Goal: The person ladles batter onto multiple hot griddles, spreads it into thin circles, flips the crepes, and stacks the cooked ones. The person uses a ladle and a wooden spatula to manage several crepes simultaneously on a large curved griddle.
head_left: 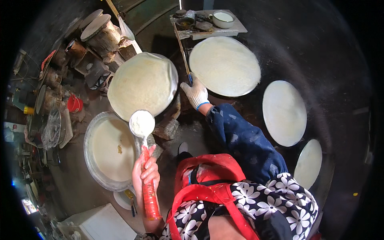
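My left hand (146, 171), bare, is wrapped round the red handle of a ladle (142, 125). Its round bowl carries pale batter and hangs over the near edge of a large round griddle (174, 82), which is covered by a pale flatbread sheet (138, 84). At the lower left stands a wide metal basin (89, 156) of cream-coloured batter with a small brown patch on top. In a white knit glove, my right hand (196, 94) grips the blue end of a thin wooden stick (181, 46) between the two far griddles. Another pale round sheet (224, 66) lies just beyond that hand.
Two more pale discs (284, 113) (309, 164) stand along the right. At the back, a board (240, 27) bears a white enamel bowl (223, 19). Log stumps (105, 38) and a red bucket (75, 103) are at the left; a white box (106, 224) is near the lower edge.
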Demonstrator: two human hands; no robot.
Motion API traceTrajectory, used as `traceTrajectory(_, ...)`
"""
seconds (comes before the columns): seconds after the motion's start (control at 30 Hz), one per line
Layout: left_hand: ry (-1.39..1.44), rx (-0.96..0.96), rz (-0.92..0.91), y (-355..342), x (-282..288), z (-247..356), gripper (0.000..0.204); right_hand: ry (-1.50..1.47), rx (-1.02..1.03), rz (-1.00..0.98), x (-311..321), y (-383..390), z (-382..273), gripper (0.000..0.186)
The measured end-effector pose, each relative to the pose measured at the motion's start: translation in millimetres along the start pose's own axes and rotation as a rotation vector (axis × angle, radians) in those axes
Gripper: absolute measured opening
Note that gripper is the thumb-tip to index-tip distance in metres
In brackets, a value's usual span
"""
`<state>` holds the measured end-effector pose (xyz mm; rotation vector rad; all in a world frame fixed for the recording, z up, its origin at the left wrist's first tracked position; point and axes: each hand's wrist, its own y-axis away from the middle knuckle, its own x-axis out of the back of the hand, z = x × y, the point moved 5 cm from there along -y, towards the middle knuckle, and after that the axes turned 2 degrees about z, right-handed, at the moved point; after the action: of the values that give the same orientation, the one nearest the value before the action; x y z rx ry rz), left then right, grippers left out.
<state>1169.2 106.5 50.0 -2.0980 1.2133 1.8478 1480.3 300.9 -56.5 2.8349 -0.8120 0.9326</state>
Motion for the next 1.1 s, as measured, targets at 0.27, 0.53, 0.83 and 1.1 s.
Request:
traceTrajectory(0.27, -0.063, -0.103, -0.004, 33.6, 0.9, 116.5, 0.054, 0.163, -0.113, -0.088, -89.6, -39.3, -42.1, 0.076)
traceTrajectory(0.53, -0.182, -0.097, 0.039, 28.5, -23.6, 156.0, 0.052, -0.008, 0.012, 0.033, -62.7, -10.1, -136.5, 0.071)
traceTrajectory(0.83, -0.299, 0.199, 0.074, -30.0, -59.9, 121.0, 0.049, -0.023, -0.113, 0.215, 91.0, 46.9, -134.1, 0.068)
traceTrajectory(1.1, -0.466, 0.682, 0.200, -115.8, -44.3, 15.1, 0.051, -0.083, -0.342, 0.713, 264.1, 262.4, -24.1, 0.066)
